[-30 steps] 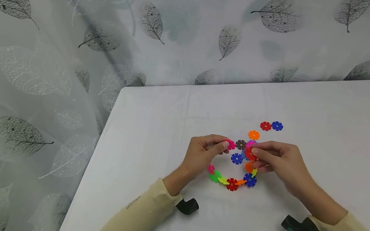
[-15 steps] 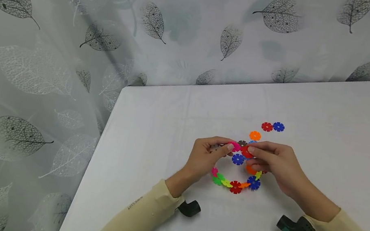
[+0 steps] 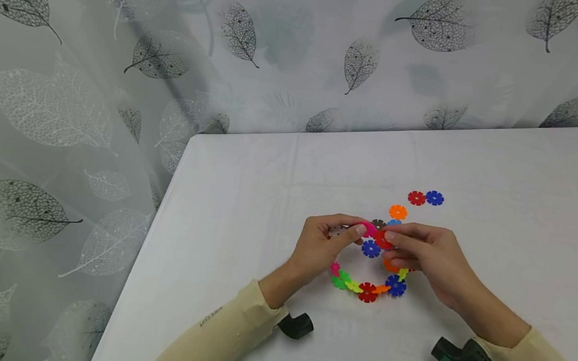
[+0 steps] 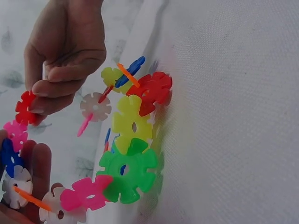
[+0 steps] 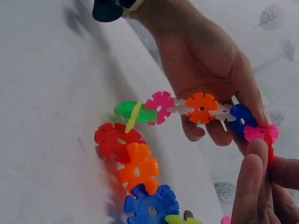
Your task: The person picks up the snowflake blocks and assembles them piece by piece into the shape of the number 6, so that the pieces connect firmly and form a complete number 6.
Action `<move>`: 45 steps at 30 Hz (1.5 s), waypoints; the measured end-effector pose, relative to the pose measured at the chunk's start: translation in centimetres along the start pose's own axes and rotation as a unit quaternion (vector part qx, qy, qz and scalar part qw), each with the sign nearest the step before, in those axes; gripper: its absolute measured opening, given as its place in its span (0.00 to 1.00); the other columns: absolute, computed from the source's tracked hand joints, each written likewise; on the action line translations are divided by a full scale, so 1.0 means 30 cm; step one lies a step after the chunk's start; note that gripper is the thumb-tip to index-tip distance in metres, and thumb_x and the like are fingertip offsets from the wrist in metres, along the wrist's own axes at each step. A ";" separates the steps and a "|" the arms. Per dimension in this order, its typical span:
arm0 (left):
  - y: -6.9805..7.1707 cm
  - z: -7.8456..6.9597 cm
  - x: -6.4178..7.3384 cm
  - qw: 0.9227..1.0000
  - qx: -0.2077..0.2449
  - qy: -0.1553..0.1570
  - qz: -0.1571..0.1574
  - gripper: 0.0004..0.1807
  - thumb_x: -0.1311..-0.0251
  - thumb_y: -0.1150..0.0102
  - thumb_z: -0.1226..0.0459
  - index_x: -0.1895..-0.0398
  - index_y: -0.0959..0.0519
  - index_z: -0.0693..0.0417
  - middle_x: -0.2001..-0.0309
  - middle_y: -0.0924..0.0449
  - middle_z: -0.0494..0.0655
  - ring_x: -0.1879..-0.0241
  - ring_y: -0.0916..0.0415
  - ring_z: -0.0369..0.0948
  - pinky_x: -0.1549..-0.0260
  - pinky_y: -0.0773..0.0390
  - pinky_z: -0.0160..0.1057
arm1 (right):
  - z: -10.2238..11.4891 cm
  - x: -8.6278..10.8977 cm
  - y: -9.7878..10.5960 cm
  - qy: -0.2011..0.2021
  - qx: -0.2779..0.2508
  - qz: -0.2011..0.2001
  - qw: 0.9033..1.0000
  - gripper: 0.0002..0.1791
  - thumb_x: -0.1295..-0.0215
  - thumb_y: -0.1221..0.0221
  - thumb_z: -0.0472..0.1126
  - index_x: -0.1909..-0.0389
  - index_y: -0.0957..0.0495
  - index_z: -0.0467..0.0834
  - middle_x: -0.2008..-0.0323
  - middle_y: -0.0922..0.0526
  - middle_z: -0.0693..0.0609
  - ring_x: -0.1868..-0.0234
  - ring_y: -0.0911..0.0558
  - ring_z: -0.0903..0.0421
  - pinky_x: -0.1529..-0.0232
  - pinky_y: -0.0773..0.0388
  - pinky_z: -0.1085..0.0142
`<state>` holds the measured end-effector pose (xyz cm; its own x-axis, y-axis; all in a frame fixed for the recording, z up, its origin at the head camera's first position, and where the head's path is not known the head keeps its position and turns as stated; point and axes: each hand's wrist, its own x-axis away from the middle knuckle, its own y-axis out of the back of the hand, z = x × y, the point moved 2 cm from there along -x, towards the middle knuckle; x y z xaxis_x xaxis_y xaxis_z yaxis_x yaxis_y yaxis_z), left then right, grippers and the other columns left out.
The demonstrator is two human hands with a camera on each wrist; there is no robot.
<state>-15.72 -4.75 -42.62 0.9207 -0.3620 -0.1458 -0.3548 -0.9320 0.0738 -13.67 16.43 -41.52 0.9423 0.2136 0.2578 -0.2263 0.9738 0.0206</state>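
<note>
A chain of colourful notched plastic discs (snowflake building discs) curves from my hands down to the tabletop. My left hand [image 3: 316,247] pinches a pink disc [image 5: 261,134] at the upper end of this chain. Beside it, a blue disc [image 5: 242,121] and a white one follow along the fingers. Opposite, my right hand [image 3: 435,255] pinches a red disc [image 4: 25,108] between thumb and fingers. The red and pink discs meet edge to edge at an angle; how deep their slots engage I cannot tell. The green disc [image 4: 128,170] hangs low, close to the cloth.
Beyond the hands lie loose discs: red [image 3: 417,198], blue [image 3: 435,198], orange [image 3: 398,212] and a partly hidden brown one [image 3: 378,224]. Another blue disc [image 3: 371,248] lies between the hands. A white cloth [image 3: 237,210] covers the table; a leaf-patterned curtain [image 3: 303,34] hangs behind.
My left hand has moved right with the pink disc until it met the red disc. The hanging chain shifted slightly right. Over the last half second both hands have barely moved.
</note>
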 end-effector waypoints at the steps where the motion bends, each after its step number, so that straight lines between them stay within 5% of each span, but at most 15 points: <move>1: 0.000 0.000 0.001 1.000 -0.003 0.000 -0.001 0.12 0.29 0.41 0.68 0.48 0.15 0.62 0.56 0.14 0.52 0.60 0.16 0.42 0.56 0.20 0.60 | 0.000 -0.001 -0.001 0.000 -0.001 0.001 1.000 0.29 0.28 0.38 0.48 0.39 0.27 0.29 0.59 0.12 0.49 0.61 0.11 0.52 0.57 0.16 0.65; 13: -0.008 0.002 0.014 0.997 -0.061 -0.053 -0.008 0.13 0.27 0.42 0.62 0.48 0.14 0.58 0.56 0.13 0.46 0.59 0.17 0.38 0.55 0.19 0.40 | -0.002 -0.002 -0.006 -0.032 -0.040 0.014 0.999 0.26 0.27 0.38 0.45 0.38 0.27 0.31 0.58 0.13 0.51 0.57 0.12 0.50 0.54 0.17 0.65; 20: -0.012 0.004 0.011 0.997 -0.048 -0.055 -0.002 0.13 0.27 0.43 0.63 0.49 0.14 0.60 0.57 0.13 0.49 0.58 0.17 0.38 0.52 0.18 0.42 | 0.000 -0.008 -0.013 -0.054 -0.066 0.016 0.996 0.24 0.26 0.40 0.42 0.38 0.27 0.31 0.57 0.14 0.50 0.56 0.12 0.50 0.53 0.18 0.66; 31: -0.019 0.005 0.017 1.000 -0.004 -0.017 -0.003 0.12 0.27 0.43 0.64 0.50 0.14 0.62 0.59 0.15 0.47 0.58 0.20 0.39 0.49 0.23 0.62 | 0.005 -0.015 -0.016 -0.040 -0.037 0.013 0.998 0.28 0.30 0.36 0.45 0.38 0.26 0.28 0.60 0.12 0.49 0.60 0.11 0.51 0.55 0.17 0.66; 45: -0.027 0.011 0.010 0.999 -0.031 -0.037 -0.022 0.12 0.27 0.43 0.63 0.50 0.14 0.60 0.60 0.14 0.49 0.60 0.18 0.40 0.53 0.19 0.50 | 0.011 0.003 -0.027 -0.027 -0.007 -0.020 0.999 0.28 0.29 0.37 0.47 0.39 0.25 0.29 0.60 0.13 0.48 0.60 0.11 0.51 0.55 0.18 0.68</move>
<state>-15.22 -4.12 -43.05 0.9198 -0.3235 -0.2221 -0.3018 -0.9450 0.1263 -13.48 15.63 -41.20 0.9356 0.1698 0.3095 -0.1845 0.9826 0.0186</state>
